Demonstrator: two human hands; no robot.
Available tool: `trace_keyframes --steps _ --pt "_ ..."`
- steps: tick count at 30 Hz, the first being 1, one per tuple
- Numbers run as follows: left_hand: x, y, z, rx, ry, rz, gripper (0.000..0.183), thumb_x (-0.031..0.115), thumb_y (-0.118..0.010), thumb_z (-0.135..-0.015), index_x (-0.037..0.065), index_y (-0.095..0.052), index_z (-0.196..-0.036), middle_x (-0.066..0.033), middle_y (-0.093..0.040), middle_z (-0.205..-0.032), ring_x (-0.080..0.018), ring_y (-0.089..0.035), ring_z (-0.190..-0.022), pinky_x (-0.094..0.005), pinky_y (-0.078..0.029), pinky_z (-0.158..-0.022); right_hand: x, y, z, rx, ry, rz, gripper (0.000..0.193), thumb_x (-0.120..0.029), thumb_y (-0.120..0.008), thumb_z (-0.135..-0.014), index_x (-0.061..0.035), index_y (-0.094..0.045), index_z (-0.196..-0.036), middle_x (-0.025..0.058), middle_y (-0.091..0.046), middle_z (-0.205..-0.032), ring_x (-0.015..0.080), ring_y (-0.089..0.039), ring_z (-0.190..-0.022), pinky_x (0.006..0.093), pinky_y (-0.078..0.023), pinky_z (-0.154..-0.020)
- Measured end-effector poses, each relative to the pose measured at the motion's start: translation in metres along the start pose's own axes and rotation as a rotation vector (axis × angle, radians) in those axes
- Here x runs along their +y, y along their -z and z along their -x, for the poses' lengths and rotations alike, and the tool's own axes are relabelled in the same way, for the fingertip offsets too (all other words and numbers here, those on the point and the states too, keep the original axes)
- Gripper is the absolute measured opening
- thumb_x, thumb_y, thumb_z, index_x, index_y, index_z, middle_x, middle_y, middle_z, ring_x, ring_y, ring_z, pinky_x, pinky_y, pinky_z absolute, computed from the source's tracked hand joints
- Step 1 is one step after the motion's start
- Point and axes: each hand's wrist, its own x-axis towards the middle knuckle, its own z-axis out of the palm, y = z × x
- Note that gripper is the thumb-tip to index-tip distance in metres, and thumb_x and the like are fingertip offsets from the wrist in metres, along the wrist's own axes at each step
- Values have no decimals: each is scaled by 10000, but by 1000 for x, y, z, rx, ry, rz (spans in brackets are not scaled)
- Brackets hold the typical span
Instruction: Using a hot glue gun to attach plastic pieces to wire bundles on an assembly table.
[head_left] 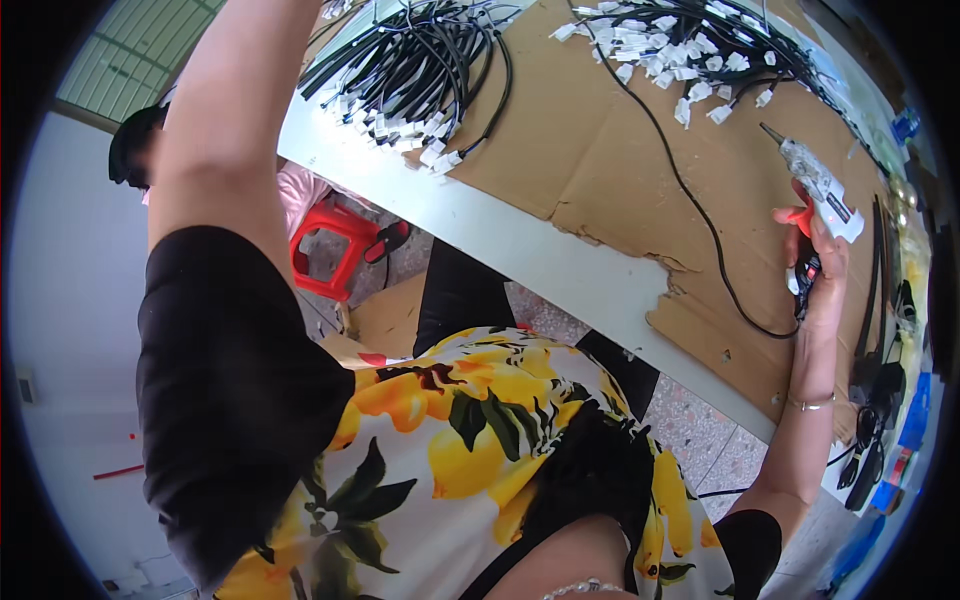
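Observation:
My right hand (822, 265) is wrapped around the handle of a hot glue gun (822, 183), white with a red trigger, over the right part of the cardboard. Its metal nozzle points up and to the left, away from me. A black cord (690, 195) runs from beside the hand in a curve across the cardboard (610, 190). My left arm (225, 130) reaches up past the top edge, so the left hand is out of sight. Near that arm lies a bundle of black cables (420, 60) with white connector ends.
Another heap of cables with white connectors (660, 45) lies at the far side. Along the right edge are black cables (870, 430) and blue items (915, 410). A red stool (335, 240) stands below the white table edge (480, 225); a person in a dark cap (130, 150) is at the left.

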Motion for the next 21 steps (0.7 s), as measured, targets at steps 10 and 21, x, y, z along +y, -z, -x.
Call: trace_keyframes --steps 10,21 --pt "-101 107 159 -279 36 -722 152 157 -443 -906 58 -435 -1022 -81 -561 -743 -162 -559 -638 -280 -466 -590 2 1 -2 -7 -42 56 552 -361 -500 -821 57 -464 -1179 79 -620 -860 49 -378 -494 188 -282 -466" --pt "-75 85 213 -360 -121 -1390 285 284 -570 -818 135 -478 -1043 -71 -491 -504 -261 -541 -475 -369 -400 -446 1 0 -3 3 -12 13 446 -296 -492 -804 37 -530 -1099 69 -636 -793 47 -389 -495 191 -288 -452"
